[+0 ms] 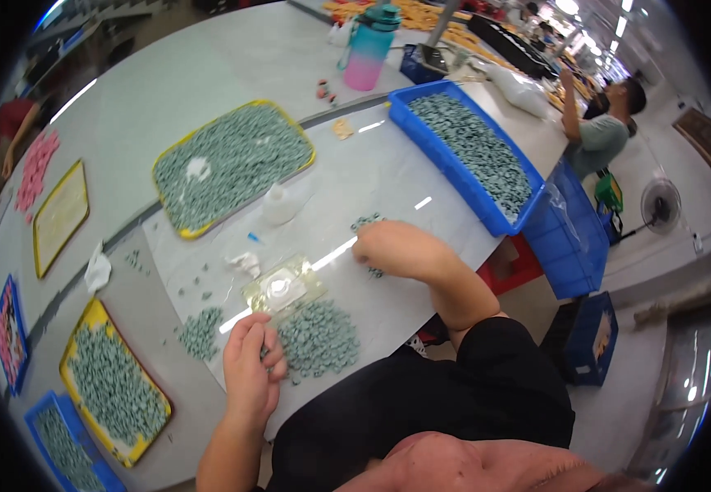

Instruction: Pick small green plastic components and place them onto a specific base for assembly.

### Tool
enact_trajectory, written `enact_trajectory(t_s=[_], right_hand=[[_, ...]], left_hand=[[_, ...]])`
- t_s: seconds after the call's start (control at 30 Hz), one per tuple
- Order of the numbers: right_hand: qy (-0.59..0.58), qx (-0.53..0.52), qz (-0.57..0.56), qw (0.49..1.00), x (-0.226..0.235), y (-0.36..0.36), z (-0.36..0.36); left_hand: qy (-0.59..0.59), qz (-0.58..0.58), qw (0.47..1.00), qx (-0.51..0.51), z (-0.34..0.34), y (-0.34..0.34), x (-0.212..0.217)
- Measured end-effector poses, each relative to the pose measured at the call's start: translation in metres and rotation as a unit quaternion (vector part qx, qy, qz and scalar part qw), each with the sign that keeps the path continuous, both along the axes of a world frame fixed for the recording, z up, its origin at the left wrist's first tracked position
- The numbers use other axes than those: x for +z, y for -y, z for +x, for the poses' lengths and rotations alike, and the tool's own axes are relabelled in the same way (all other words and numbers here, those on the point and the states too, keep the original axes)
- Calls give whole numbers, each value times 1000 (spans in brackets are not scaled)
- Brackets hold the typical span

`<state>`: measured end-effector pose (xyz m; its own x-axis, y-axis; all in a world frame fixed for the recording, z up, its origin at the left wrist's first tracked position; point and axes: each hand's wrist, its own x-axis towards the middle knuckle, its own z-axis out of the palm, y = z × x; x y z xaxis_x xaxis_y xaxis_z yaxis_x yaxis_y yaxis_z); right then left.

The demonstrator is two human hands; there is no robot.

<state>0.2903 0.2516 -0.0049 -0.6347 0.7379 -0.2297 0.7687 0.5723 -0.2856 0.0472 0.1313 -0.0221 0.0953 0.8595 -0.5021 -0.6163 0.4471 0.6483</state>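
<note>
White worktable (208,74) holds yellow tray (177,152) and blue bin (446,168); left hand (250,373) fingers pinch grey-green pieces (319,336); right hand (392,248) (fingers hidden) can't tell.

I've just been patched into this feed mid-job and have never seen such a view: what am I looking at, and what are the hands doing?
This is one picture from a camera worn on a person's head, looking down; the fisheye lens bends the edges. No machine: two bare hands work at a white table. The left hand pinches something small beside a pile of grey-green pieces. The right hand rests knuckles-up on a few scattered pieces; whether it holds any is hidden. Nearby lie a clear plastic packet, a yellow tray and a blue bin, both full of the same pieces.
</note>
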Motion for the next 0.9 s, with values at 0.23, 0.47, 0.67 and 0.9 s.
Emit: enact_trajectory(t_s=[0.23, 0.47, 0.67, 0.9], right_hand=[[62, -39, -39, 997, 20, 8, 10], [-257, 70, -12, 964, 14, 17, -7], [-381, 120, -141, 906, 24, 42, -31], [-414, 114, 32, 903, 8, 51, -35]], left_hand=[[10, 10, 1000, 4, 19, 3, 1], [10, 20, 997, -74, 30, 2, 8], [-43, 32, 994, -91, 40, 13, 10], [-31, 83, 995, -47, 38, 13, 5]])
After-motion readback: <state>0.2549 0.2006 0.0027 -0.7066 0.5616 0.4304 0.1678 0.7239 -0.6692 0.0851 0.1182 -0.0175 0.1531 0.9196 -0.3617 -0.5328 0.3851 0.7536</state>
